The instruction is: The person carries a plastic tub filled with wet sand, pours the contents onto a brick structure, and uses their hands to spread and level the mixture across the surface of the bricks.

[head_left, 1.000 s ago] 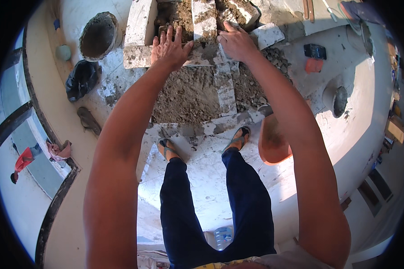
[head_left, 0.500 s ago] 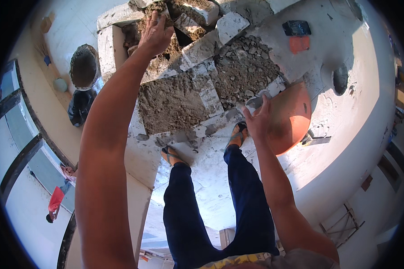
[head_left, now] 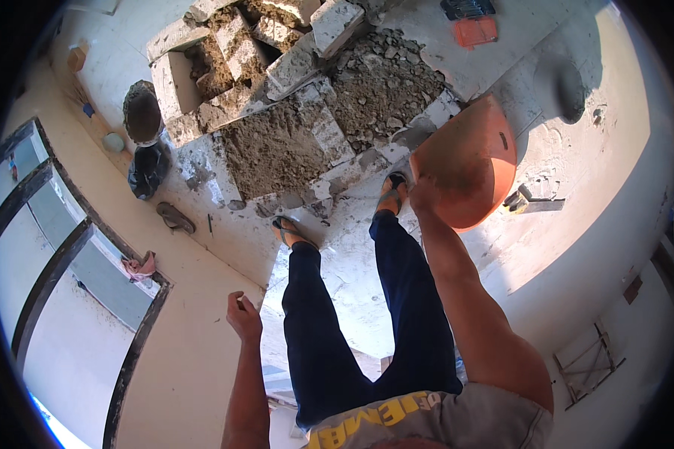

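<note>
My left hand hangs beside my left thigh, in front of the cream wall, with its fingers curled and nothing visible in them. My right hand is closed at the near left rim of an orange plastic basin; most of its fingers are hidden. The basin stands just right of my right foot. Ahead of my feet lies a low block frame holding two beds of fill. Brown soil fills the left bed, and grey rubble the right.
Beyond the frame rises a stack of white blocks smeared with mortar. At left are a round bucket, a black plastic bag and a loose sandal. A trowel-like tool lies right of the basin.
My left hand has left the dirt-covered blocks and dropped back to my side. My right hand has gone from spread fingers to closed at the basin's rim. The view has shifted.
</note>
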`<state>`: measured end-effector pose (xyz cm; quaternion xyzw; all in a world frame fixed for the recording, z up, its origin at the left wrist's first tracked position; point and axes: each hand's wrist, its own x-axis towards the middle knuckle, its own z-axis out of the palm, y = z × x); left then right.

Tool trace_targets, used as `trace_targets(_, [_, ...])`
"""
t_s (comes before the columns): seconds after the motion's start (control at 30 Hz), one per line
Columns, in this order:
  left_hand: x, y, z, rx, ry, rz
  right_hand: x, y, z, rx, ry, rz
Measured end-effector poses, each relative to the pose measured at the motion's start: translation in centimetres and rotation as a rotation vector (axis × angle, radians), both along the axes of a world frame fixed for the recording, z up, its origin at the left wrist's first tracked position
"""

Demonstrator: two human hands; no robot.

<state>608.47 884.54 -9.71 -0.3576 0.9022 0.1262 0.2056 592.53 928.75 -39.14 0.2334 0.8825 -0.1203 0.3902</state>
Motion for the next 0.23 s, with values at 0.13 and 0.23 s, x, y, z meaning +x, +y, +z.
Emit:
trace_targets(0.13, [27.1,2.7,11.5,0.031,-0.449,0.174,2.3,6.9,7.1,0.037,0.001,0.109])
trace_targets(0.23, [37.1,5.8,16.7,0.342,-0.905,0.625,1.0,10.1,11.7,0.021,0.021,0.208])
